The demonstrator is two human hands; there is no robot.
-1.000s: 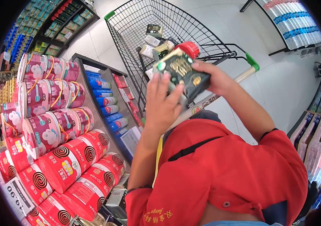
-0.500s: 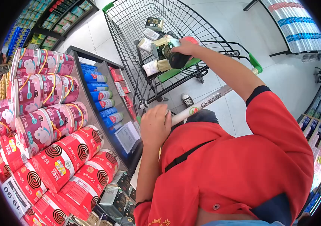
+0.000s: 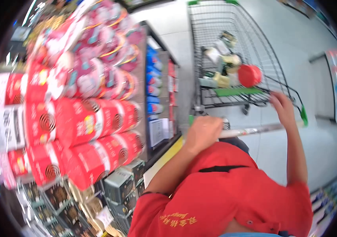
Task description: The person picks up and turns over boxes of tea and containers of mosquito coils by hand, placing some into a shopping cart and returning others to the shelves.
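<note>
The black wire cart with green trim (image 3: pixel 237 92) stands ahead. Round its pale tubular handle (image 3: pixel 257 130), the left hand (image 3: pixel 205 133) curls closed. The right hand (image 3: pixel 282 103), loosely half-open, is now empty; near 1 round red pack (image 3: pixel 249 76), its released dark box apparently lies among pale and dark boxes (image 3: pixel 231 60), that placement looking finished.

cart (image 3: pixel 237 92) with packs (image 3: pixel 215 54), red tub (image 3: pixel 249 76)

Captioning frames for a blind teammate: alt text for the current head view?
Red-shirted person at a shopping cart: left hand on the handle, right hand off it, apparently empty. Packages and a red cylinder lie in the cart; red packs are stacked at left.
</note>
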